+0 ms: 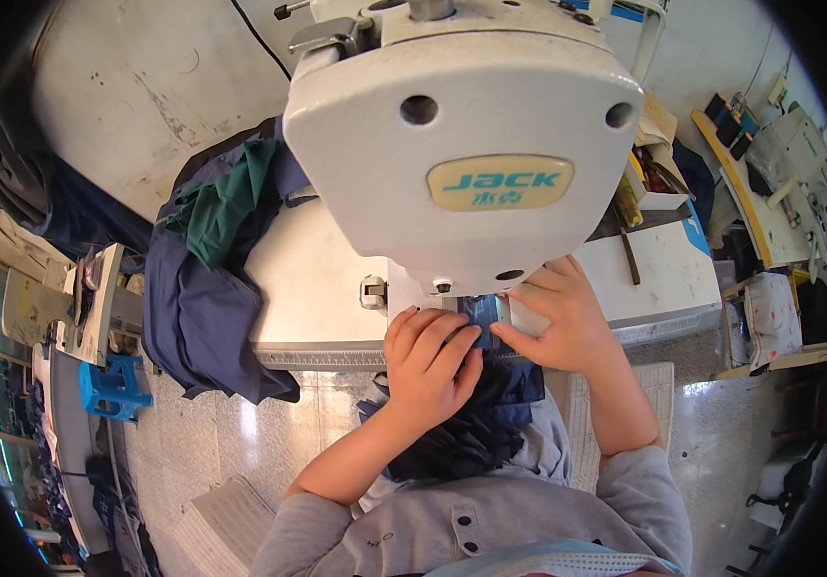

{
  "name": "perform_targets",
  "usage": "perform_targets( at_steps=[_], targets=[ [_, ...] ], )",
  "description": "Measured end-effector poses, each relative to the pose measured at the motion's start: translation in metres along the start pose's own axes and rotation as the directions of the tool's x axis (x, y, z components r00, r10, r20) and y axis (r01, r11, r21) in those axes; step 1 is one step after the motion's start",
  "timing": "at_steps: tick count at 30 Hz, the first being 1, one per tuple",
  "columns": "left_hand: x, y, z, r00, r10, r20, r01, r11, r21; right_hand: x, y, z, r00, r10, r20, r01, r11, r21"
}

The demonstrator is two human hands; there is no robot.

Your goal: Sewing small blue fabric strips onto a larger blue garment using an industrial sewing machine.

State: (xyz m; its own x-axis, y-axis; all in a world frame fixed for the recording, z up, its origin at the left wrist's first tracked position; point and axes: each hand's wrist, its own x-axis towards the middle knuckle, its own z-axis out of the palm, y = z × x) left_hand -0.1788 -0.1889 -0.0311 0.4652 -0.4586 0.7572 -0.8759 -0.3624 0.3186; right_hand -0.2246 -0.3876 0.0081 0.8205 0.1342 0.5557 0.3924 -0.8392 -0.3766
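Note:
In the middle of the head view stands a white sewing machine (462,106), its head hiding the needle area. A piece of dark blue cloth (483,332) lies on the machine bed beneath it, and more navy cloth (462,423) hangs down over my lap. My left hand (433,363) is closed at the cloth's left side, fingers bent together and fingertips on it. To the right, my right hand (563,319) rests with its thumb stretched toward the cloth and its fingers apart from the thumb, partly behind the machine head.
Navy garments with a green cloth (229,213) drape over the table's left end. A ruler strip (327,358) runs along the front edge. An open box (654,183) of small items sits at back right. A blue stool (115,387) stands on the floor at left.

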Motion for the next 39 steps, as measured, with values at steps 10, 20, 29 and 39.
perform_targets(
  at_steps=[10,20,29,39],
  targets=[
    [0.000,-0.001,0.000,1.000,0.009,-0.002,-0.009,0.999,-0.040,-0.001,-0.001,-0.003,1.000,-0.008,0.025,0.008,1.000,-0.010],
    [0.000,0.002,-0.005,0.999,0.021,0.034,-0.019,0.998,-0.053,-0.012,-0.015,-0.002,0.991,-0.040,-0.127,0.031,0.997,-0.067],
    [-0.007,0.003,-0.008,0.999,0.007,0.046,-0.005,0.999,-0.041,-0.074,-0.038,0.009,0.944,0.022,-0.331,-0.027,1.000,-0.011],
    [-0.008,0.005,-0.010,0.998,-0.001,0.058,0.004,0.999,-0.046,-0.090,-0.056,0.041,0.858,0.455,-0.239,-0.432,0.890,0.145]
  ],
)
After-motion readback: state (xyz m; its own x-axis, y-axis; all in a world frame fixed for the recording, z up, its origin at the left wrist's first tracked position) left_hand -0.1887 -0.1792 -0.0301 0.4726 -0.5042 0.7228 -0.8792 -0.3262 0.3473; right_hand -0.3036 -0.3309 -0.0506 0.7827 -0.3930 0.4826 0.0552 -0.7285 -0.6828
